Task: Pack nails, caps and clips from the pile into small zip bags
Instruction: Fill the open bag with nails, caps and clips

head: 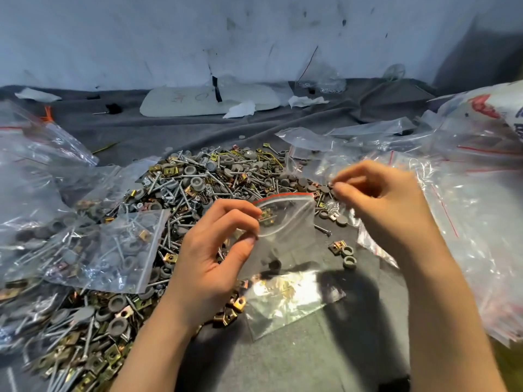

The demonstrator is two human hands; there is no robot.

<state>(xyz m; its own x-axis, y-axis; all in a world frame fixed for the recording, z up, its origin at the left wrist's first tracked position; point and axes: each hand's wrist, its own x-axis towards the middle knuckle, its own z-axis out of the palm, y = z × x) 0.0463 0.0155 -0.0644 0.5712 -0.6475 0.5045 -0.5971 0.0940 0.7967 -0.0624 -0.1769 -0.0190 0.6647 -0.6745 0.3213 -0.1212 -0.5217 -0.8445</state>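
Note:
A big pile [203, 179] of nails, grey caps and brass clips spreads over the grey cloth [283, 360] in the middle and down the left. My left hand [215, 253] pinches the mouth of a small clear zip bag [288, 227] with a red strip, holding it open above the cloth. A brass clip [267, 217] shows at the bag's mouth, beside my fingers. My right hand [379, 202] hovers right of the bag with thumb and fingers pinched on something small; what it is I cannot tell. A second small bag [285, 298] lies flat below.
Filled zip bags [113, 250] lie on the left over the pile. A stack of empty zip bags [467, 199] covers the right side. Loose caps and a clip [343, 251] lie between my hands. A white pad [209, 101] and paper scraps sit by the back wall.

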